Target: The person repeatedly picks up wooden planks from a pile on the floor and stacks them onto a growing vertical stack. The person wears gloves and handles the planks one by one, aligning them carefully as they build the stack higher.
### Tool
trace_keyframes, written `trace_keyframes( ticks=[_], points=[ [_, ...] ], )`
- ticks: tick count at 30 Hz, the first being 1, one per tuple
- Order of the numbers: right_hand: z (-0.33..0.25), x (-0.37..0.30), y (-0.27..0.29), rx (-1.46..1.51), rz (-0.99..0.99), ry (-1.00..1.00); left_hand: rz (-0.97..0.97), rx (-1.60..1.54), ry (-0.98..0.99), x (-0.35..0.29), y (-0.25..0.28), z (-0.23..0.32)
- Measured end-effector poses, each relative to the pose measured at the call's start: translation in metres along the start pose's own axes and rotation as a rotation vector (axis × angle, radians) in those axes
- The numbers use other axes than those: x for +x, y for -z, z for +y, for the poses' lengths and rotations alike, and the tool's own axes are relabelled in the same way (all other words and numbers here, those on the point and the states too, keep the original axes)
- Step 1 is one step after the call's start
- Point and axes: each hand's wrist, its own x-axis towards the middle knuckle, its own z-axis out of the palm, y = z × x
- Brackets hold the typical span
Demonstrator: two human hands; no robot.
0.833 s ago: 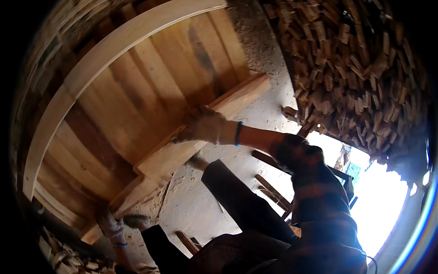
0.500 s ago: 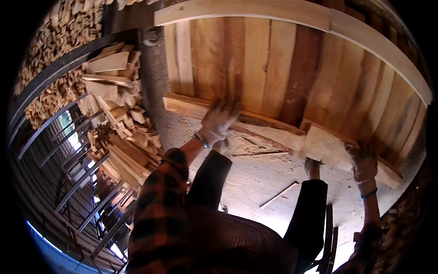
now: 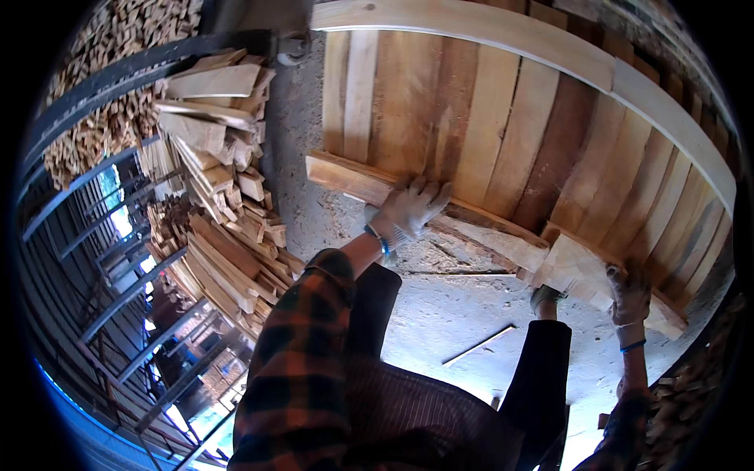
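Daylight is glaring white at the bottom edge and through gaps at left, washing the floor (image 3: 424,322) pale blue, while the planks (image 3: 491,110) are showing a dimmer, warm brown. Trousers (image 3: 536,365) are sinking into near-black shadow. The lens is bowing the top rail (image 3: 487,26), and black is swallowing the corners.

Wood pile (image 3: 224,188) left of plank panel (image 3: 487,118); stick (image 3: 479,345) on floor (image 3: 440,306) between legs (image 3: 540,369).
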Motion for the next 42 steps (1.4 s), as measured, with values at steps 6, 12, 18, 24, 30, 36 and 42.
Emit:
trace_keyframes(
  ticks=[6, 12, 18, 24, 30, 36, 42],
  points=[
    [-0.063, 0.051, 0.109, -0.081, -0.548, -0.197, 0.007, -0.043, 0.191, -0.017, 0.027, 0.013],
    [-0.21, 0.106, 0.142, 0.674, -0.486, -0.142, 0.677, -1.064, 0.881, -0.173, 0.054, 0.062],
    [-0.413, 0.191, 0.171, 1.213, -0.9, -0.092, 1.045, -0.851, 2.045, -0.445, -0.033, 0.049],
    [-0.561, 0.312, 0.182, 1.3, -0.794, 0.192, 1.916, -1.739, 1.454, -0.528, -0.005, -0.043],
    [-0.643, 0.435, 0.198, 2.159, -1.058, -0.243, 1.803, -1.721, 1.663, -0.453, -0.042, -0.226],
    [-0.701, 0.492, 0.164, 1.031, -0.279, -0.061, 1.049, -1.576, 1.908, -0.458, -0.081, -0.334],
    [-0.724, 0.477, 0.157, 0.916, -0.21, 0.341, 1.228, -1.736, 1.852, -0.433, -0.059, -0.36]
  ],
)
